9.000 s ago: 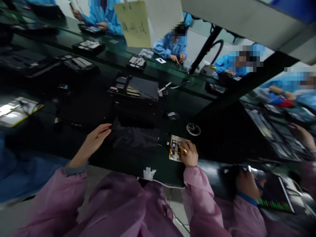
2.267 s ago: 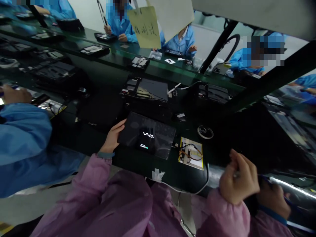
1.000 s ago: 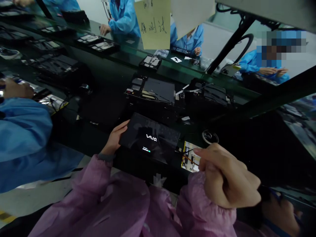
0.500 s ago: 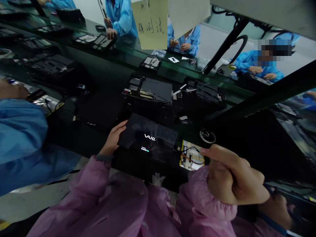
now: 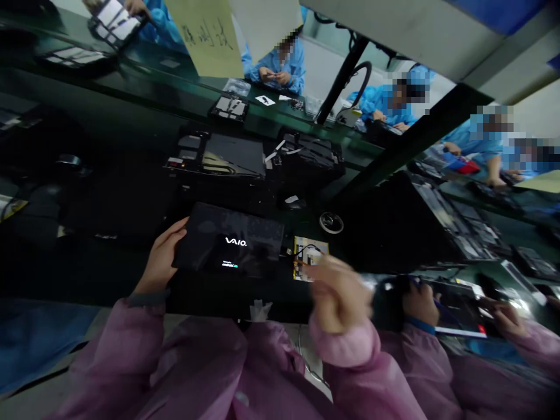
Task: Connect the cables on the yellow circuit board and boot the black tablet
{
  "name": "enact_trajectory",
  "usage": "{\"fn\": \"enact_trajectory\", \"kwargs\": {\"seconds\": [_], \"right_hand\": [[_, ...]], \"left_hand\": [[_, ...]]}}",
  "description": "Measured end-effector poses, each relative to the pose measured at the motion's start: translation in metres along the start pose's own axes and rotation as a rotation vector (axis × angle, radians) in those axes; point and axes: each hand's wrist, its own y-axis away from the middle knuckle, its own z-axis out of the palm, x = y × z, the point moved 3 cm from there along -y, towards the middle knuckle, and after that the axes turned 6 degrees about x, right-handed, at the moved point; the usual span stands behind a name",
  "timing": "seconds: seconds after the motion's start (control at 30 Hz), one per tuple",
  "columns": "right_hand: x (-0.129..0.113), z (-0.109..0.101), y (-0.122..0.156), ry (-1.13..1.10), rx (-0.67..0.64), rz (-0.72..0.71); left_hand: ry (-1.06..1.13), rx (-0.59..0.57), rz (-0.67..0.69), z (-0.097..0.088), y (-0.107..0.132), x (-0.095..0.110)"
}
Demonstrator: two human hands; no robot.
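Observation:
A black tablet (image 5: pixel 231 248) with a lit VAIO logo and the word android on its screen lies in front of me. My left hand (image 5: pixel 163 256) grips its left edge, thumb and fingers around the side. To the right of the tablet is a flat silver-white battery pack (image 5: pixel 311 244) with yellow edges, with a dark and an orange wire across it. A small plug (image 5: pixel 287 252) sits at the tablet's right edge. Over the battery's lower right hovers my right hand (image 5: pixel 339 291), fingers curled but smeared by motion; whether it pinches a wire is unclear.
Opened device shells (image 5: pixel 234 154) stand behind the tablet. A round silver-rimmed object (image 5: pixel 331 222) rests beyond the battery. A dark stack of panels (image 5: pixel 394 227) fills the right, beside a slanted post (image 5: pixel 371 157). A co-worker's hand (image 5: pixel 420 303) works close by on the right.
The whole view has shifted, so the bench things appear further left and more of the right side shows. My right hand has moved in closer to the battery. The tablet screen looks the same.

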Motion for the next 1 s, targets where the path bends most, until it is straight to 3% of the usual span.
{"fn": "enact_trajectory", "kwargs": {"seconds": [0.07, 0.13, 0.2, 0.27, 0.5, 0.63, 0.8, 0.9, 1.0], "right_hand": [[0.004, 0.042, 0.017, 0.0, -0.058, -0.086], [0.012, 0.086, 0.04, 0.038, -0.23, -0.213], [0.023, 0.113, 0.06, 0.058, -0.265, -0.259], [0.032, 0.124, 0.07, 0.075, -0.281, -0.231], [0.035, 0.116, 0.072, 0.061, -0.251, -0.131], [0.041, 0.125, 0.086, 0.05, -0.258, -0.129], [0.045, 0.134, 0.095, 0.038, -0.267, -0.136], [0.031, 0.117, 0.082, -0.004, -0.194, -0.113], [0.013, 0.068, 0.054, -0.098, -0.214, -0.096]], "left_hand": [[-0.014, -0.005, -0.019, 0.002, 0.005, 0.006], [-0.017, 0.013, -0.033, 0.003, 0.009, 0.01], [-0.043, 0.025, -0.015, 0.003, 0.01, 0.011], [-0.061, 0.016, -0.004, 0.002, 0.008, 0.007], [-0.024, 0.057, -0.109, -0.002, -0.001, -0.011], [-0.073, 0.074, -0.073, -0.003, -0.002, -0.011], [-0.073, 0.095, -0.127, -0.006, -0.004, -0.016], [-0.128, 0.095, -0.092, -0.008, -0.005, -0.017], [-0.163, 0.07, -0.044, -0.006, -0.004, -0.014]]}}
